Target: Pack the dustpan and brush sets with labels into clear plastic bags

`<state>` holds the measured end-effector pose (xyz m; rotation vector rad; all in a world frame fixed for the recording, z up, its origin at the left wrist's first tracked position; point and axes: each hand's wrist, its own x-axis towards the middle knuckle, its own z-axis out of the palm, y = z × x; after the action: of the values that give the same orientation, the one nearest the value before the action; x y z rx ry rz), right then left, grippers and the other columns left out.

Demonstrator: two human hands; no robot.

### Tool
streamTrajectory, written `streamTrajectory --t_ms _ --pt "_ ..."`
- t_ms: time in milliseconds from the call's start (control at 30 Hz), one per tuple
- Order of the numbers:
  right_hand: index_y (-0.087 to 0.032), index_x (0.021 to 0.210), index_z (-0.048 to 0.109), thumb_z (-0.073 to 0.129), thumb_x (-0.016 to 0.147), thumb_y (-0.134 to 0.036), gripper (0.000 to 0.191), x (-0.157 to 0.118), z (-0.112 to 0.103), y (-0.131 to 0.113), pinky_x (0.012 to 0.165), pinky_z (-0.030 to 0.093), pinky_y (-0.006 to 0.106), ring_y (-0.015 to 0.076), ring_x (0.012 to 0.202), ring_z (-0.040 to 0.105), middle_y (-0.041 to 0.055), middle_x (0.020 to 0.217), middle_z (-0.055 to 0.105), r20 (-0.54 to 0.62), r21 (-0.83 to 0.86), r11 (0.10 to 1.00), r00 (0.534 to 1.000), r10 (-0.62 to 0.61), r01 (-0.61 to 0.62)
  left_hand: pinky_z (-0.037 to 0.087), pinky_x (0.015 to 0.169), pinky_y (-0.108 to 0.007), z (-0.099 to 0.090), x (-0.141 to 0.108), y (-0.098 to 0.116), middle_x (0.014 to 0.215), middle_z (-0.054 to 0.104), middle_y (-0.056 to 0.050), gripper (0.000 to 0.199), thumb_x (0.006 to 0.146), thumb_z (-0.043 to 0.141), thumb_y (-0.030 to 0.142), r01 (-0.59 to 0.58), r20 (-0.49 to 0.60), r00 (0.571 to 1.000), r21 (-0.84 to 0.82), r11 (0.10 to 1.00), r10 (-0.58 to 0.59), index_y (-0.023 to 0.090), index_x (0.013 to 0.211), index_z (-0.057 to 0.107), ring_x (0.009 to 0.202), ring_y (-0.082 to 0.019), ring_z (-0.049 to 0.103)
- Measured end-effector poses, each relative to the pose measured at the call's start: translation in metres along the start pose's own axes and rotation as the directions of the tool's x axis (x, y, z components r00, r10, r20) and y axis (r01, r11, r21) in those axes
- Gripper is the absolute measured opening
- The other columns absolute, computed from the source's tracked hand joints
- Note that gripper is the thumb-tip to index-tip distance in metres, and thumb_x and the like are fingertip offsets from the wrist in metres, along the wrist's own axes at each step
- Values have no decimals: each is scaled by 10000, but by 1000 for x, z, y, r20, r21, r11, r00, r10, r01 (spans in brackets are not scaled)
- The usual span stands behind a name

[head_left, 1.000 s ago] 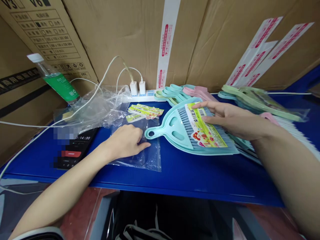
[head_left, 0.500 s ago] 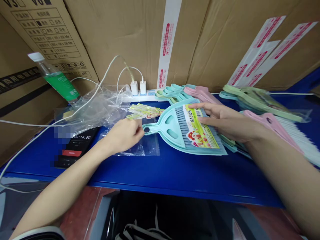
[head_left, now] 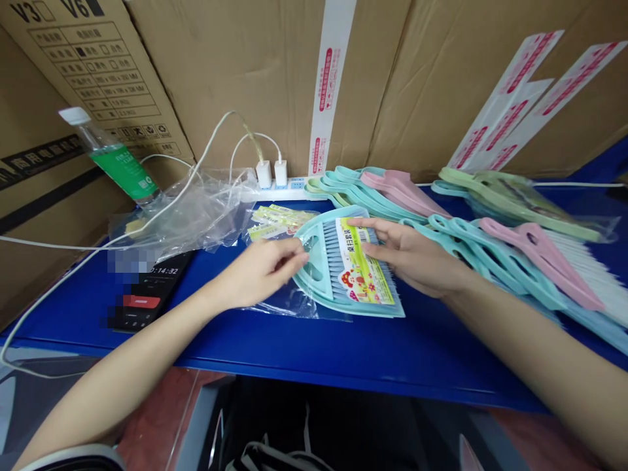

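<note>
A light-blue dustpan (head_left: 310,288) carries a matching hand brush with grey-blue bristles, wrapped by a printed yellow-and-white label (head_left: 370,278). My right hand (head_left: 417,258) grips this set from the right, its fingers and thumb across the label and bristles. At the handle side, my left hand (head_left: 265,271) is closed in a pinch beside the brush head, covering the dustpan's handle. Its fingertips seem to hold a clear plastic bag (head_left: 294,306), which lies around and under the handle end. How far the bag covers the set cannot be made out.
Several dustpans and brushes in blue, green and pink (head_left: 544,261) lie to the right and behind. Further left are loose labels (head_left: 277,216), crumpled clear bags (head_left: 171,209), a phone (head_left: 152,288), a bottle (head_left: 122,170) and a power strip (head_left: 297,188). Cardboard boxes (head_left: 235,72) stand behind.
My right hand has moved the dustpan and brush to the left. My left hand has shifted slightly right, from the handle's tip to beside the brush head. The bag's edge reaches further right.
</note>
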<state>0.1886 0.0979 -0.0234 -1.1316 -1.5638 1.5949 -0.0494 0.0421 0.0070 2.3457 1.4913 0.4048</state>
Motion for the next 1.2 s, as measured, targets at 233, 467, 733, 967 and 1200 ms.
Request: streamTrajectory --t_ms 233,467,733,967,1200 --pt "-218 1287 606 645 828 -196 461 5 -2 8 966 569 420 211 1016 689 71 1187 703 -41 26 1000 999 17 -16 537 746 -404 -27 1 -15 961 737 -216 375 915 317 95 471 -82 800 699 538 -595 102 1031 673 961 -359 718" --pt "-219 1317 580 655 826 -264 499 5 -3 11 938 579 412 211 1002 687 81 1200 691 1 10 1000 1000 -27 27 531 787 -365 -18 4 -13 793 752 -121 354 944 348 161 333 90 862 640 692 -498 133 1004 696 889 -294 731" --pt "-224 1299 558 613 854 -328 460 8 0 16 914 571 426 238 1073 647 82 1156 669 20 -119 992 999 -46 48 527 730 -342 -18 5 -18 735 740 -83 340 949 377 246 351 57 870 628 695 -490 167 975 707 822 -264 722" --pt "-223 1306 543 577 879 -339 444 8 2 15 895 571 417 241 1077 634 86 1143 649 12 -181 983 1000 -9 11 538 747 -368 -20 4 -14 949 761 -145 390 947 337 245 357 31 856 685 635 -515 163 1045 705 941 -306 717" --pt "-216 1311 531 621 851 -329 481 7 3 12 847 598 400 229 1006 659 105 1177 622 -19 -232 973 1000 -13 8 546 788 -385 -25 3 -9 1015 752 -164 405 948 326 217 416 10 807 701 579 -591 161 1097 699 1003 -336 711"
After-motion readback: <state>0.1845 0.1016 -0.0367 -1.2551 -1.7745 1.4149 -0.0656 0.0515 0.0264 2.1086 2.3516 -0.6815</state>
